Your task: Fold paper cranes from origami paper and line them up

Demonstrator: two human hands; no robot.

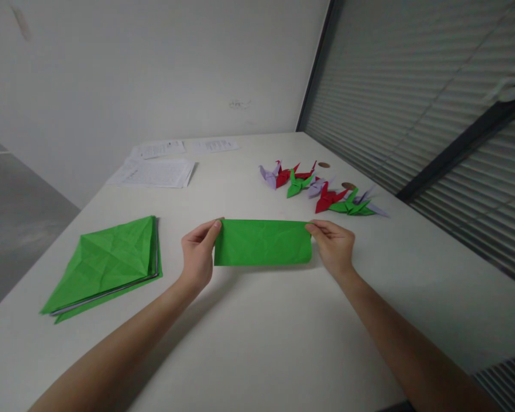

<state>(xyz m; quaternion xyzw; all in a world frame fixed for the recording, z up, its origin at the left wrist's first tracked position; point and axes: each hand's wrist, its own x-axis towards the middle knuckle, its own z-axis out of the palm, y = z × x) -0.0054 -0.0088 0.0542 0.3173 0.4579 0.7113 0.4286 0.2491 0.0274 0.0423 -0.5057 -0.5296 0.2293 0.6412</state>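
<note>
Hands pinch a folded green paper point(262, 242) on the white table point(283, 332): left hand point(198, 254) grips its left end, right hand point(335, 246) its right end.

One view is given, from a head-worn camera aimed forward and down over the surface point(261, 332), close behind the left hand point(197, 254) and right hand point(335, 247), with the green paper point(261, 243) centred.
</note>
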